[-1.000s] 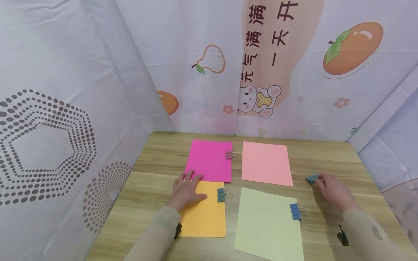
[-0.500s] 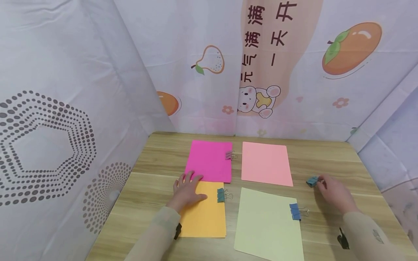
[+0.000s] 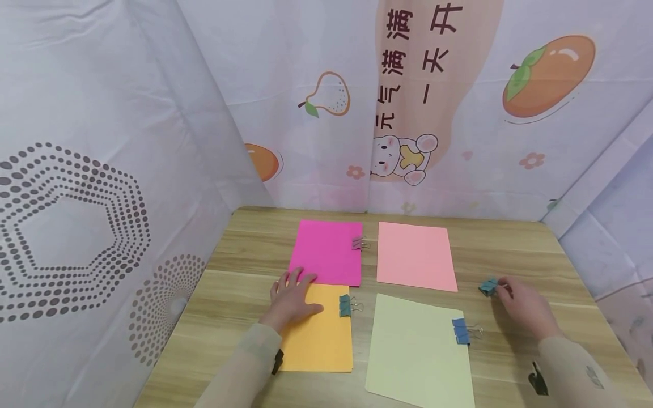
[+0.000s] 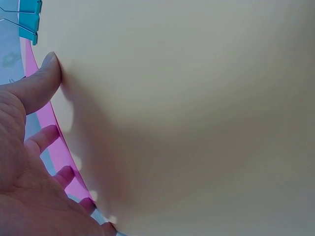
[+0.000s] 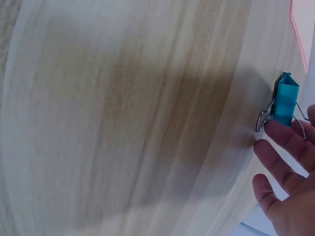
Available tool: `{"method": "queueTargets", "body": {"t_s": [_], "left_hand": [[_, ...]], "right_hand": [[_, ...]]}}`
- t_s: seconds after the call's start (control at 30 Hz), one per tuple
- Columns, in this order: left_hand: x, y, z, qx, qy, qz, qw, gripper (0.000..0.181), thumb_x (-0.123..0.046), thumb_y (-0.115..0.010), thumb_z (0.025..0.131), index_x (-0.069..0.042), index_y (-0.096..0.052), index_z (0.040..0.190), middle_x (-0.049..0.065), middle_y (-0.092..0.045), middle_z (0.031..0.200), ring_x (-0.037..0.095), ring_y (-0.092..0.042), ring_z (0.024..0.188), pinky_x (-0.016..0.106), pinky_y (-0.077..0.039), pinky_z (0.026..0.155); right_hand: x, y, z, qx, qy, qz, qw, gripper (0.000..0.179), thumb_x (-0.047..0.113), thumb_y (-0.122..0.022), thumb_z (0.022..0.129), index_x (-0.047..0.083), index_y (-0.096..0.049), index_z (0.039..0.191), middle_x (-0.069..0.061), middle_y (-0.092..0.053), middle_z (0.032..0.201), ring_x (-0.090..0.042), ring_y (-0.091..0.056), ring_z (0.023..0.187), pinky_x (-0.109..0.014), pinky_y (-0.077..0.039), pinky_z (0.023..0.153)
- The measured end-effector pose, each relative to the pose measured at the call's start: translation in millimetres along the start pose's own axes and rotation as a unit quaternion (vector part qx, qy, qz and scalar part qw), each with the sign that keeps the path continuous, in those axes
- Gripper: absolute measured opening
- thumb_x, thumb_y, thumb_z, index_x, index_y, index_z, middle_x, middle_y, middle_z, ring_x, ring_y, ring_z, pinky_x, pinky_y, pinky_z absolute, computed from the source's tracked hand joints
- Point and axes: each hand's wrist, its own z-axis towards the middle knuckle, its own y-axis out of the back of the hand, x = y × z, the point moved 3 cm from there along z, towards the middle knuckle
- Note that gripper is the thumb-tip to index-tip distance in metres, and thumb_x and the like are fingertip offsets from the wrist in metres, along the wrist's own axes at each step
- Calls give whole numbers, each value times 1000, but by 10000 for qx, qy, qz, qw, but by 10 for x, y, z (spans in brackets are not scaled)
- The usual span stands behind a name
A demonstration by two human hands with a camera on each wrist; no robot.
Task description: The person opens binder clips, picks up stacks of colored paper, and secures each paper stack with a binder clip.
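My left hand [image 3: 291, 303] rests with spread fingers on the orange paper [image 3: 318, 351], its fingertips reaching the lower edge of the magenta paper [image 3: 329, 252]. On the orange sheets' right edge sits a teal binder clip [image 3: 345, 305]. At the right of the table my right hand [image 3: 525, 306] pinches a wire handle of another teal binder clip [image 5: 286, 101]; that clip is by itself, with no paper in it. Its other handle sticks out on the opposite side in the right wrist view. Left of it lies the light pink paper [image 3: 415, 255], which bears no clip.
Pale yellow-green paper [image 3: 418, 351] lies at the front, with a blue binder clip [image 3: 461, 331] on its right edge. A mauve binder clip [image 3: 358, 243] grips the magenta paper. Behind the wooden table [image 3: 500, 238] hangs a printed curtain [image 3: 306, 158].
My right hand and its teal binder clip have shifted slightly toward me, and the clip has turned a little. The left hand has stayed in place on the orange paper.
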Motion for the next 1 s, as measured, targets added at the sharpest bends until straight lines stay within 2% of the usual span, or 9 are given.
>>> {"method": "queueTargets", "body": {"t_s": [0.33, 0.43, 0.53, 0.6, 0.83, 1.0], "left_hand": [[5, -2, 12, 0, 38, 51, 10000, 80, -48, -81, 84, -27, -47, 153, 12, -23, 166, 49, -14, 150, 72, -10, 115], [-7, 4, 3, -2, 9, 28, 10000, 79, -48, -81, 84, -26, -47, 152, 12, -23, 166, 49, -15, 150, 72, -10, 115], [-14, 11, -5, 12, 0, 2, 10000, 79, -47, -81, 84, -26, -47, 152, 12, -23, 166, 49, -15, 150, 72, -10, 115], [-10, 9, -4, 26, 14, 2, 10000, 79, -47, -80, 84, -26, -47, 153, 12, -23, 166, 49, -14, 150, 72, -9, 115], [16, -16, 12, 58, 44, 26, 10000, 80, -48, -80, 85, -26, -45, 154, 12, -21, 166, 48, -13, 151, 72, -9, 116], [34, -32, 22, 45, 49, 49, 10000, 81, -49, -80, 84, -27, -45, 153, 11, -21, 166, 48, -13, 151, 72, -9, 116]], "right_hand": [[-99, 32, -1, 186, -464, 70, 9987, 57, 37, -40, 109, -16, -52, 123, -36, -63, 112, -51, -62, 98, -60, -51, 78], [-124, 50, -4, 278, -548, 79, 9981, 58, 40, -41, 108, -15, -56, 117, -29, -66, 102, -41, -63, 88, -50, -52, 71], [-133, 57, -17, 356, -640, 153, 9972, 58, 44, -42, 108, -12, -57, 111, -21, -65, 94, -30, -59, 81, -39, -47, 65], [-139, 52, -23, 417, -667, 216, 9967, 60, 46, -41, 108, -11, -58, 109, -18, -65, 91, -28, -58, 80, -36, -45, 63], [-176, 3, -28, 676, -811, 436, 9935, 62, 51, -36, 108, -5, -62, 99, -15, -64, 88, -28, -57, 80, -36, -45, 65], [-182, 1, -31, 788, -974, 762, 9892, 66, 53, -32, 108, -6, -62, 104, -16, -65, 93, -30, -57, 84, -35, -45, 66]]}}
